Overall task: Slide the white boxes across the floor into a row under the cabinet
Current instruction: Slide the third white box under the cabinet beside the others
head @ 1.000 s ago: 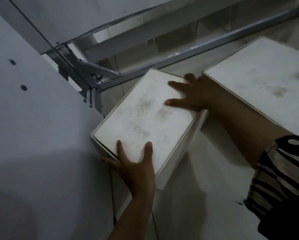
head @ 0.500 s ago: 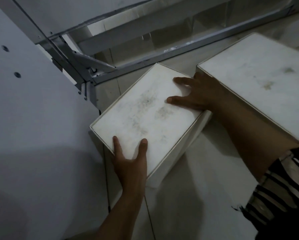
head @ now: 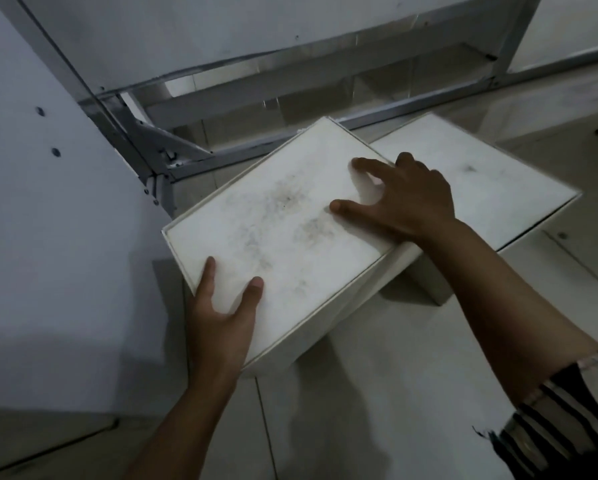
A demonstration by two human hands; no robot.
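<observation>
Two white boxes sit on the pale tiled floor (head: 377, 393) in front of the cabinet's metal frame (head: 256, 147). A grey cabinet side panel (head: 65, 237) stands just left of the near box (head: 280, 233), whose lid is smudged with dark marks; the far box (head: 481, 188) lies just behind and to its right, partly hidden by it. The frame's low bar runs right behind both boxes. The left hand (head: 221, 323) holds the near box's front corner, thumb and forefinger spread flat on the lid. The right hand (head: 405, 199) presses on the lid's right edge, fingers splayed and slightly arched. A striped sleeve (head: 567, 420) shows at lower right.
</observation>
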